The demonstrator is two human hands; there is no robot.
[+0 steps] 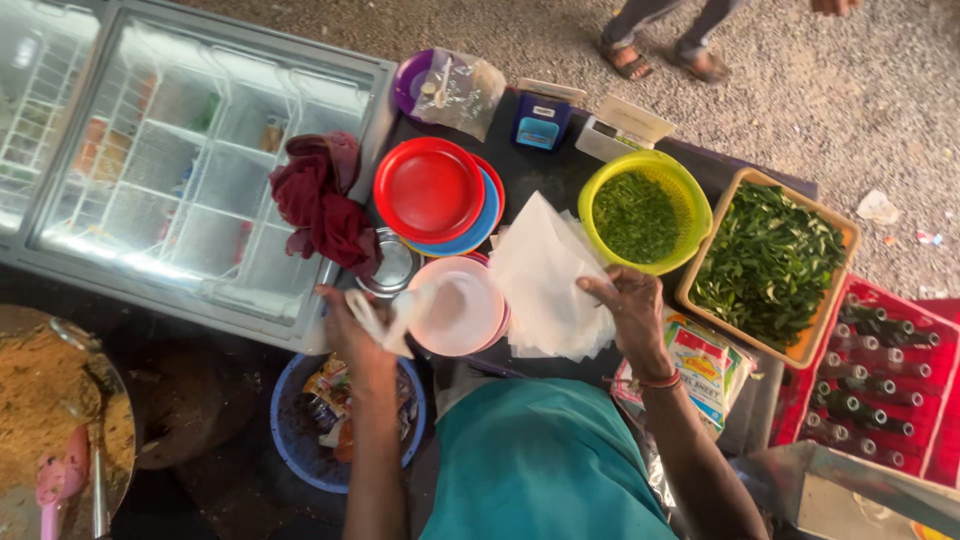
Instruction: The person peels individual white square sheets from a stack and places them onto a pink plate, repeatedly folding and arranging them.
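Red plate (428, 188) over blue plate (478, 232); pink plate (460, 308); yellow-green colander (690, 205); seemingly translucent white sheets (545, 275).

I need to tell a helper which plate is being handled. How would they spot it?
Start at the glass-topped freezer; on the dark table beside it, below the red plate stack, lies the pale pink plate. The left hand holds thin plastic over it, beside white paper sheets.
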